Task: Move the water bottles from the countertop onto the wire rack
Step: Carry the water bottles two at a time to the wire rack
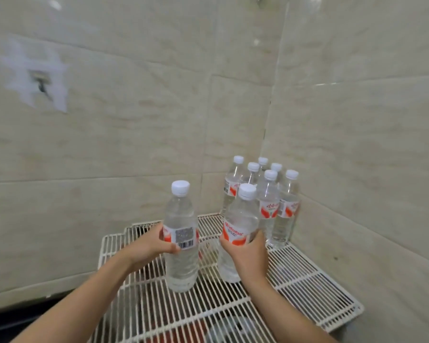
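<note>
The wire rack [307,280] carries a cluster of bottles [270,194] in its far right corner; the left hand [146,246] has fingers clamped on one bottle [181,243], the right hand [248,251] on another [238,229]; set both upright beside the cluster; open room lies toward the near edge.

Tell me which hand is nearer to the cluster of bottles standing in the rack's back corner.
Right. The right hand grips a bottle just in front of the cluster; the left hand holds another bottle farther left over the wire rack.
</note>
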Action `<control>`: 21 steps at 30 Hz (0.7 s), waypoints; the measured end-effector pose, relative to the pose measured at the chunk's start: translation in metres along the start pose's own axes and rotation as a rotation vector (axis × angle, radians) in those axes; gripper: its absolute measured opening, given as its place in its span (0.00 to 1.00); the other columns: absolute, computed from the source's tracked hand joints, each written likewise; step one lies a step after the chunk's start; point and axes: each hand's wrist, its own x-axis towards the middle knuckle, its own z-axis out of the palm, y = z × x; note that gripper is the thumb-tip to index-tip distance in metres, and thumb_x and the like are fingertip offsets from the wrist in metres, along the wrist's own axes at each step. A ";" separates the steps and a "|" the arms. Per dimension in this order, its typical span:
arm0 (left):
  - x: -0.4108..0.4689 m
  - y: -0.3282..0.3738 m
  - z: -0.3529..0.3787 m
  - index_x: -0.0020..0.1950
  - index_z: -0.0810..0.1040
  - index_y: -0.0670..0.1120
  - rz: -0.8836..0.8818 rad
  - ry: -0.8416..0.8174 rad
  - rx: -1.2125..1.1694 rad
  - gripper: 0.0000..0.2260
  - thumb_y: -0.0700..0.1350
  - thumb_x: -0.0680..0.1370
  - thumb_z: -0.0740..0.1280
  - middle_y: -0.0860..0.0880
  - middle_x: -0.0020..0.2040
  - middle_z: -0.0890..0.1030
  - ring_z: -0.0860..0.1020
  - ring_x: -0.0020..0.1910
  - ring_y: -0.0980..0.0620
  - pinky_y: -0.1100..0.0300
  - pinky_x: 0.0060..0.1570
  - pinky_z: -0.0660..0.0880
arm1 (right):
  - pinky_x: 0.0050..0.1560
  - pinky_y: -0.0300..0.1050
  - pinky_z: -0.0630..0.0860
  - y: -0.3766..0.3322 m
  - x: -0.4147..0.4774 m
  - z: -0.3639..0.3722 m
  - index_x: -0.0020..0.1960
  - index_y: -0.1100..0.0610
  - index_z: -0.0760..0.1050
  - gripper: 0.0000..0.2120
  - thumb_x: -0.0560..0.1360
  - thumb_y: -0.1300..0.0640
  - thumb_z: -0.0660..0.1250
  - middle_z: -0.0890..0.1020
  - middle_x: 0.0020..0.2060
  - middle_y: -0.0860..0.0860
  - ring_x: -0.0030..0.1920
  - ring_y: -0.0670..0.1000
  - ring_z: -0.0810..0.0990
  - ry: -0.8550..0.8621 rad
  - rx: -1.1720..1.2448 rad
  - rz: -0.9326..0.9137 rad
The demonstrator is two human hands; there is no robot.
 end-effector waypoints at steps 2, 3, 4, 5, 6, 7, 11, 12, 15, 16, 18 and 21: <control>0.007 -0.003 -0.001 0.64 0.67 0.37 -0.030 -0.016 -0.013 0.46 0.45 0.49 0.78 0.39 0.58 0.79 0.79 0.57 0.44 0.57 0.54 0.76 | 0.45 0.46 0.76 0.005 0.007 0.002 0.56 0.58 0.67 0.33 0.61 0.42 0.75 0.78 0.50 0.54 0.48 0.54 0.79 -0.025 -0.009 0.007; 0.008 -0.003 -0.002 0.65 0.67 0.37 -0.035 -0.021 -0.019 0.45 0.44 0.50 0.78 0.38 0.58 0.79 0.79 0.57 0.44 0.57 0.54 0.76 | 0.46 0.47 0.77 0.006 0.009 0.002 0.57 0.58 0.67 0.33 0.61 0.42 0.75 0.78 0.51 0.54 0.49 0.54 0.78 -0.034 -0.017 0.001; 0.009 -0.002 -0.002 0.65 0.66 0.38 -0.041 -0.032 -0.021 0.45 0.45 0.50 0.78 0.39 0.59 0.79 0.79 0.57 0.44 0.57 0.54 0.76 | 0.47 0.47 0.76 0.006 0.011 0.001 0.58 0.58 0.66 0.34 0.62 0.42 0.74 0.78 0.52 0.53 0.49 0.54 0.78 -0.046 -0.018 -0.009; 0.008 0.000 -0.001 0.64 0.66 0.39 -0.049 -0.052 -0.017 0.46 0.46 0.50 0.79 0.39 0.59 0.79 0.79 0.58 0.44 0.56 0.55 0.76 | 0.47 0.46 0.76 0.008 0.011 -0.001 0.59 0.58 0.65 0.34 0.62 0.42 0.74 0.77 0.53 0.54 0.49 0.53 0.77 -0.070 -0.010 -0.020; 0.007 0.001 0.000 0.64 0.67 0.41 -0.061 -0.075 -0.014 0.46 0.47 0.49 0.80 0.40 0.59 0.79 0.79 0.58 0.45 0.56 0.55 0.76 | 0.48 0.46 0.75 0.008 0.011 -0.004 0.61 0.57 0.64 0.35 0.63 0.43 0.74 0.77 0.55 0.54 0.49 0.52 0.76 -0.106 0.006 -0.037; 0.004 0.004 0.002 0.64 0.67 0.41 -0.079 -0.100 -0.015 0.46 0.49 0.50 0.81 0.42 0.58 0.79 0.78 0.58 0.45 0.57 0.54 0.76 | 0.50 0.45 0.74 0.010 0.010 -0.008 0.63 0.57 0.63 0.36 0.63 0.44 0.74 0.76 0.57 0.54 0.49 0.51 0.75 -0.159 0.029 -0.056; -0.014 0.009 0.012 0.64 0.67 0.43 -0.114 -0.018 -0.049 0.40 0.46 0.55 0.78 0.47 0.57 0.82 0.79 0.57 0.50 0.60 0.52 0.76 | 0.62 0.48 0.70 0.018 0.020 -0.034 0.69 0.52 0.58 0.41 0.62 0.43 0.73 0.71 0.62 0.50 0.60 0.50 0.71 -0.453 0.159 -0.129; -0.021 0.010 0.017 0.64 0.67 0.45 -0.114 0.048 -0.052 0.41 0.47 0.54 0.78 0.47 0.58 0.81 0.79 0.57 0.50 0.59 0.52 0.76 | 0.61 0.47 0.69 0.019 0.027 -0.042 0.69 0.50 0.57 0.39 0.64 0.45 0.73 0.70 0.61 0.48 0.59 0.49 0.71 -0.530 0.175 -0.145; -0.045 0.017 0.045 0.66 0.62 0.53 -0.103 0.388 0.029 0.46 0.51 0.52 0.78 0.46 0.66 0.73 0.75 0.60 0.50 0.54 0.58 0.72 | 0.56 0.45 0.70 0.021 0.055 -0.053 0.72 0.48 0.55 0.36 0.70 0.58 0.69 0.72 0.59 0.47 0.58 0.49 0.72 -0.760 0.300 -0.133; -0.048 0.021 0.059 0.70 0.58 0.53 -0.108 0.538 0.109 0.46 0.50 0.57 0.78 0.46 0.68 0.70 0.72 0.63 0.49 0.51 0.61 0.70 | 0.56 0.45 0.71 0.020 0.065 -0.053 0.72 0.49 0.55 0.35 0.71 0.64 0.67 0.73 0.60 0.48 0.58 0.50 0.73 -0.837 0.387 -0.102; -0.045 0.025 0.086 0.73 0.52 0.52 -0.095 0.751 0.244 0.45 0.45 0.65 0.76 0.46 0.69 0.68 0.69 0.66 0.47 0.48 0.64 0.68 | 0.54 0.47 0.74 0.020 0.083 -0.047 0.70 0.54 0.59 0.35 0.68 0.70 0.66 0.77 0.56 0.52 0.57 0.53 0.76 -1.011 0.546 -0.015; -0.022 0.026 0.114 0.69 0.60 0.50 -0.018 0.850 0.300 0.40 0.43 0.63 0.77 0.50 0.62 0.74 0.74 0.59 0.50 0.48 0.63 0.70 | 0.55 0.51 0.76 0.021 0.094 -0.039 0.65 0.57 0.67 0.42 0.53 0.62 0.77 0.80 0.51 0.55 0.54 0.55 0.79 -1.209 0.606 0.056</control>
